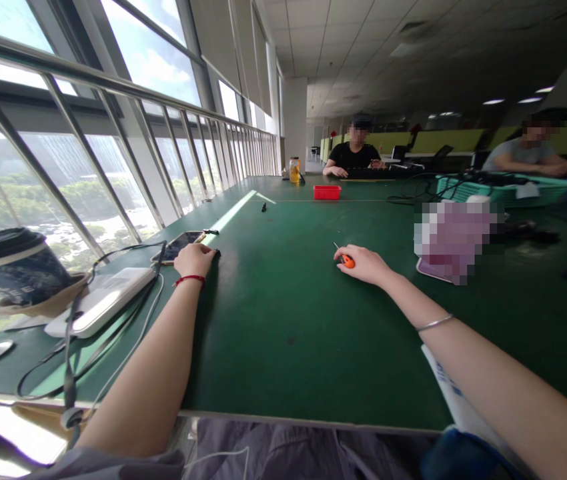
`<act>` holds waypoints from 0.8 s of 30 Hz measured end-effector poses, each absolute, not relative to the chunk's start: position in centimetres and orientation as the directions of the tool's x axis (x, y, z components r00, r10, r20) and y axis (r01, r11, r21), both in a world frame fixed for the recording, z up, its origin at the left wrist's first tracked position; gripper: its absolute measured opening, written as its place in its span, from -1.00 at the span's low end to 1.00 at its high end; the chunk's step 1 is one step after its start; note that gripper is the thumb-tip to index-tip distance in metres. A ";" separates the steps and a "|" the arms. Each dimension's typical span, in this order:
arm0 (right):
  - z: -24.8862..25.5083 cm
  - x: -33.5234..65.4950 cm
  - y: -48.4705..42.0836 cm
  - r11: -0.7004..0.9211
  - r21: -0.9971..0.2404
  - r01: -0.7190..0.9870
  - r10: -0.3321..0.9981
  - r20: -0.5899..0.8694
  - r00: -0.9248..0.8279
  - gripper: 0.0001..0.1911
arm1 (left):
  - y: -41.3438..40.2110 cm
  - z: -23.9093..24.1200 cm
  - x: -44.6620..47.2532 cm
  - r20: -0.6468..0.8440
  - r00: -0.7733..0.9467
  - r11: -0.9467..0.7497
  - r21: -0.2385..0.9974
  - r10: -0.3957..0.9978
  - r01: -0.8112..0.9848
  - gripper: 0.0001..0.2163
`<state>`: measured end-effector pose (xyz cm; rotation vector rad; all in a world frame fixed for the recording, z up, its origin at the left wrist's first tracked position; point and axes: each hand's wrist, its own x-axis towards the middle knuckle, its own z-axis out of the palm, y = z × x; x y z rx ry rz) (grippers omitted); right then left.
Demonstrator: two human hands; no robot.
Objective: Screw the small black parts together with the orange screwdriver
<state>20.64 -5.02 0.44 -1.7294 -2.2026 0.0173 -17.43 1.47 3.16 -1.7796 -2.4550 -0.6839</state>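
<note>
My right hand (365,265) rests on the green table (268,320), its fingers wrapped round a screwdriver (347,261) with an orange and black handle; the thin metal shaft points away to the upper left. On the left side, my left hand (193,260) is closed at the tabletop, with a small black part (217,255) at its fingertips. Its exact kind is too small to make out. Just beyond that hand lies a smartphone (177,245), and another small black piece (211,232) sits beside the phone. A further black piece (264,207) lies farther up the table.
At left are a lidded cup (13,267), a white box-shaped device (108,303) and loose cables (68,353). A red tray (327,193), a jar (294,171) and a teal basket (508,192) stand farther back. A purple-edged object (438,269) lies at right. Two people sit beyond.
</note>
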 end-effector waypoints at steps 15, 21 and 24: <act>0.7 20.5 -5.2 0.268 -0.222 0.937 0.945 0.253 -0.210 -0.74 | 1.4 3.0 -17.2 0.292 -0.334 0.239 0.317 0.896 0.918 -0.70; 2.0 19.7 -6.1 0.227 -0.252 0.941 0.910 0.399 -0.113 -0.65 | 1.4 3.0 -16.9 0.263 -0.301 0.201 0.348 0.916 0.916 -0.71; 3.1 19.0 -6.7 0.200 -0.339 0.919 0.844 0.537 0.014 -0.70 | 1.6 2.8 -15.2 0.232 -0.211 0.101 0.410 0.949 0.906 -0.75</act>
